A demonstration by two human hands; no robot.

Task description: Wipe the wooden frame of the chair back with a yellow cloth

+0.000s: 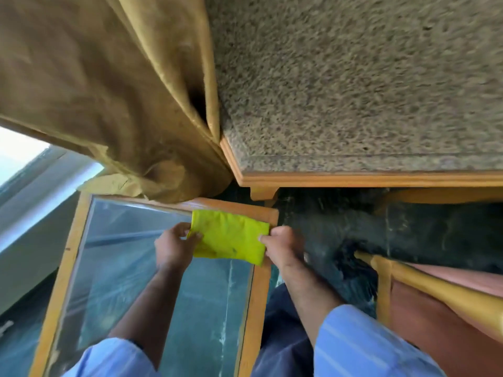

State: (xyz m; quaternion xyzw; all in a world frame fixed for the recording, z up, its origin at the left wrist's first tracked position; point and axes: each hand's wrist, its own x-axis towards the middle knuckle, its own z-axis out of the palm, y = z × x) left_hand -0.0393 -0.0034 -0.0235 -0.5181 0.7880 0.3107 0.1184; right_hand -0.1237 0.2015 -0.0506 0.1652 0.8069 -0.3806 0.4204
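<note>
A folded yellow cloth [230, 236] is stretched flat between both hands, low in the middle of the view. My left hand [174, 247] pinches its left edge and my right hand [280, 247] pinches its right edge. The cloth hovers over the far right corner of a glass-topped table. At the lower right stands a chair [435, 308] with a light wooden frame and reddish-brown upholstery. Its rounded wooden rail [446, 292] runs diagonally, well to the right of my right hand. Neither hand touches the chair.
The glass-topped table with a wooden frame [255, 295] fills the lower left. A speckled granite top with wooden trim [353, 178] spans the upper right. A tan curtain [109, 91] hangs at the upper left beside a bright window. The floor is dark marble [408, 235].
</note>
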